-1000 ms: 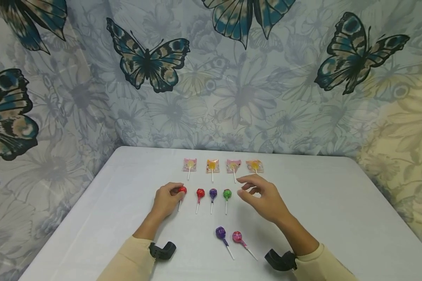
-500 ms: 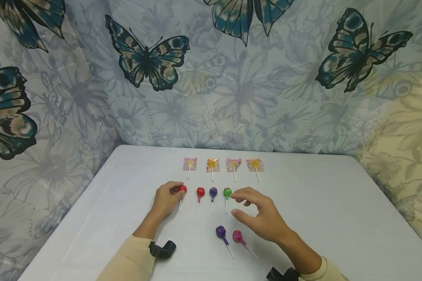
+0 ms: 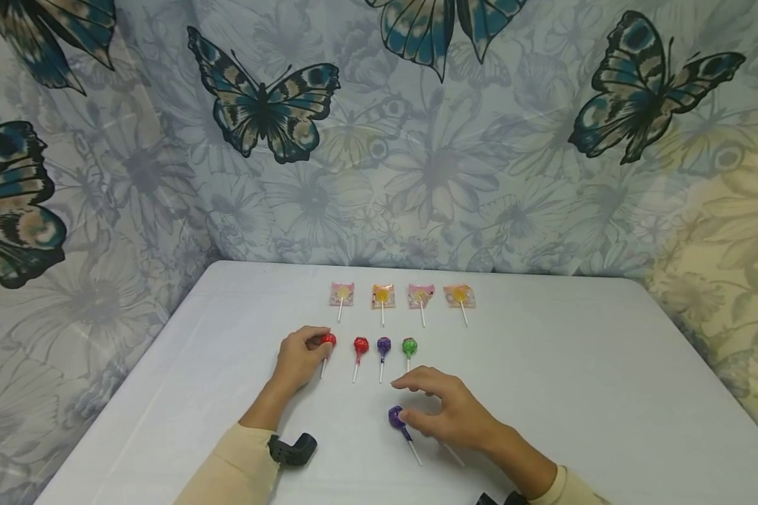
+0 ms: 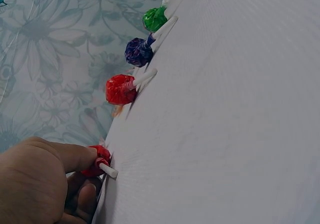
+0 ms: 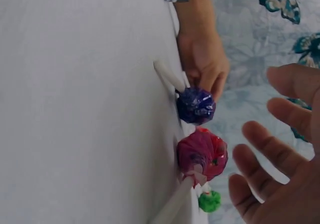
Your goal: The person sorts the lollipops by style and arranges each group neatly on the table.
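My left hand (image 3: 298, 359) pinches the head of a red lollipop (image 4: 100, 159) at the left end of the middle row. Right of it lie a second red lollipop (image 3: 361, 345), a purple one and a green lollipop (image 3: 409, 346), sticks toward me. My right hand (image 3: 451, 410) hovers with spread fingers over the two nearest lollipops. Its thumb overlaps the head of a purple lollipop (image 3: 396, 416) in the head view. A pink lollipop (image 5: 202, 156) is mostly hidden under that hand there, but shows close to the fingers in the right wrist view.
Along the back of the white table (image 3: 575, 365) lies a row of several flat lollipops in clear wrappers, among them an orange one (image 3: 459, 295). A butterfly-patterned cloth (image 3: 429, 175) rises behind the table. Black wrist bands (image 3: 293, 449) sit on the sleeves.
My right hand has come back toward me from near the back row, past the green lollipop, to above the nearest purple and pink lollipops. The left hand stays on the red lollipop.
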Action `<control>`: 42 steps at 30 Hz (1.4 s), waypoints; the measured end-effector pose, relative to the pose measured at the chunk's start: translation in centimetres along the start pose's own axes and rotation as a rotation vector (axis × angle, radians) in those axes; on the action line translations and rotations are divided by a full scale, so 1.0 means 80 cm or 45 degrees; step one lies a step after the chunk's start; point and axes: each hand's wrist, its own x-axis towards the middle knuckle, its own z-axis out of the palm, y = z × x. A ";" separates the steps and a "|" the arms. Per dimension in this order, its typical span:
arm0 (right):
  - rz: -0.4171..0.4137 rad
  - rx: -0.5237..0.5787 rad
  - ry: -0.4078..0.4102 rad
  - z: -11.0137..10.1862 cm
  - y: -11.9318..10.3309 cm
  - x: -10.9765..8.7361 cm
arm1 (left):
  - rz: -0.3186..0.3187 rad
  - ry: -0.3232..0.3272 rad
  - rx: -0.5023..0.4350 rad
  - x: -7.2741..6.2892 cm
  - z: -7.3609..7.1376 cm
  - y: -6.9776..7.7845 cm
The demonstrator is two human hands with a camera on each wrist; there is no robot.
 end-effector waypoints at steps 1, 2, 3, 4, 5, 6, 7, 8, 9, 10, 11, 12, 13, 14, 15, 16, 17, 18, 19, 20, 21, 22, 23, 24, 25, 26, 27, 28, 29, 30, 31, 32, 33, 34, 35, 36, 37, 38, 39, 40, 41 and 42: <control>0.022 -0.002 -0.024 0.001 0.001 0.000 | -0.001 0.000 0.001 0.000 0.000 0.000; 0.042 -0.001 -0.046 0.002 0.001 -0.001 | -0.003 -0.001 0.001 0.000 0.000 0.000; 0.059 -0.008 -0.064 0.003 0.002 -0.001 | -0.003 -0.003 0.002 0.000 0.000 0.000; 0.081 -0.015 -0.080 0.004 0.004 -0.001 | -0.005 -0.003 0.002 0.000 0.000 0.000; 0.095 -0.023 -0.095 0.005 0.005 -0.002 | -0.004 -0.001 0.002 0.000 0.000 0.000; 0.097 -0.034 -0.108 0.006 0.006 -0.002 | -0.002 0.001 0.001 0.000 0.001 0.000; 0.096 -0.050 -0.122 0.007 0.008 -0.002 | 0.003 0.004 0.000 0.000 0.001 0.000; 0.097 -0.064 -0.138 0.008 0.009 -0.002 | 0.004 0.006 -0.002 0.000 0.001 0.000; 0.095 -0.082 -0.150 0.009 0.011 -0.003 | 0.010 0.007 -0.001 0.000 0.001 0.000; 0.095 -0.098 -0.164 0.009 0.012 -0.003 | 0.016 0.010 -0.001 0.000 0.001 0.000; 0.088 -0.114 -0.176 0.010 0.013 -0.003 | 0.019 0.008 -0.002 0.000 0.001 0.000; 0.078 -0.131 -0.184 0.011 0.014 -0.004 | 0.022 0.005 -0.001 0.000 0.002 0.000; 0.075 -0.148 -0.191 0.011 0.015 -0.004 | 0.024 0.003 0.001 0.000 0.002 0.000; 0.078 -0.159 -0.195 0.012 0.016 -0.005 | 0.023 0.000 0.001 0.001 0.002 0.000; 0.074 -0.172 -0.196 0.013 0.016 -0.006 | 0.028 -0.001 0.002 0.001 0.002 0.000; 0.070 -0.180 -0.196 0.013 0.017 -0.006 | 0.027 -0.002 -0.001 0.001 0.002 0.000; 0.066 -0.188 -0.194 0.013 0.017 -0.006 | 0.024 -0.002 -0.002 0.001 0.002 0.000; 0.068 -0.198 -0.194 0.014 0.018 -0.006 | 0.025 -0.001 -0.002 0.002 0.001 0.000; 0.074 -0.205 -0.193 0.014 0.018 -0.006 | 0.024 0.001 -0.004 0.002 0.001 0.000; 0.080 -0.210 -0.193 0.014 0.018 -0.006 | 0.021 0.001 -0.005 0.002 0.001 0.000; 0.085 -0.214 -0.194 0.015 0.018 -0.006 | 0.019 0.000 -0.005 0.002 0.000 0.001; 0.088 -0.216 -0.195 0.015 0.017 -0.006 | 0.017 -0.003 -0.003 0.001 0.000 0.001; 0.091 -0.219 -0.196 0.015 0.017 -0.006 | 0.019 -0.005 0.002 0.001 0.000 0.001; 0.094 -0.220 -0.197 0.015 0.017 -0.006 | 0.021 -0.007 0.003 0.001 0.000 0.000; 0.094 -0.220 -0.197 0.015 0.017 -0.006 | 0.020 -0.007 0.004 0.001 0.000 0.000; 0.094 -0.217 -0.198 0.016 0.016 -0.006 | 0.023 -0.008 0.006 0.000 0.000 0.000; 0.093 -0.218 -0.196 0.016 0.016 -0.007 | 0.022 -0.008 0.005 0.000 0.000 -0.001; 0.091 -0.216 -0.193 0.016 0.016 -0.007 | 0.022 -0.006 0.007 0.000 0.000 -0.001; 0.089 -0.214 -0.189 0.016 0.017 -0.007 | 0.022 -0.005 0.009 0.000 0.000 -0.001; 0.084 -0.215 -0.183 0.016 0.017 -0.007 | 0.019 -0.004 0.007 0.000 0.000 -0.002; 0.074 -0.215 -0.175 0.016 0.018 -0.008 | 0.016 -0.003 0.008 0.000 0.000 -0.002; 0.063 -0.212 -0.166 0.017 0.018 -0.008 | 0.015 -0.003 0.008 -0.001 0.000 -0.002; 0.053 -0.212 -0.157 0.017 0.019 -0.009 | 0.014 -0.001 0.009 -0.001 0.000 -0.002; 0.039 -0.210 -0.147 0.017 0.019 -0.009 | 0.014 -0.001 0.010 -0.001 0.000 -0.003; 0.025 -0.209 -0.138 0.017 0.020 -0.010 | 0.017 -0.002 0.010 -0.001 0.001 -0.003; 0.010 -0.208 -0.130 0.018 0.020 -0.010 | 0.016 -0.001 0.009 -0.001 0.001 -0.003; 0.001 -0.204 -0.124 0.018 0.020 -0.010 | 0.015 -0.001 0.011 -0.001 0.001 -0.003; -0.003 -0.201 -0.120 0.018 0.020 -0.010 | 0.015 -0.002 0.012 -0.001 0.001 -0.003; -0.004 -0.198 -0.119 0.018 0.020 -0.010 | 0.015 -0.002 0.011 -0.001 0.001 -0.003; -0.005 -0.193 -0.118 0.018 0.019 -0.010 | 0.018 -0.001 0.014 0.000 0.001 -0.003; -0.004 -0.188 -0.119 0.018 0.019 -0.010 | 0.021 0.000 0.015 0.000 0.001 -0.003; -0.002 -0.184 -0.118 0.018 0.018 -0.010 | 0.022 0.001 0.013 0.000 0.001 -0.002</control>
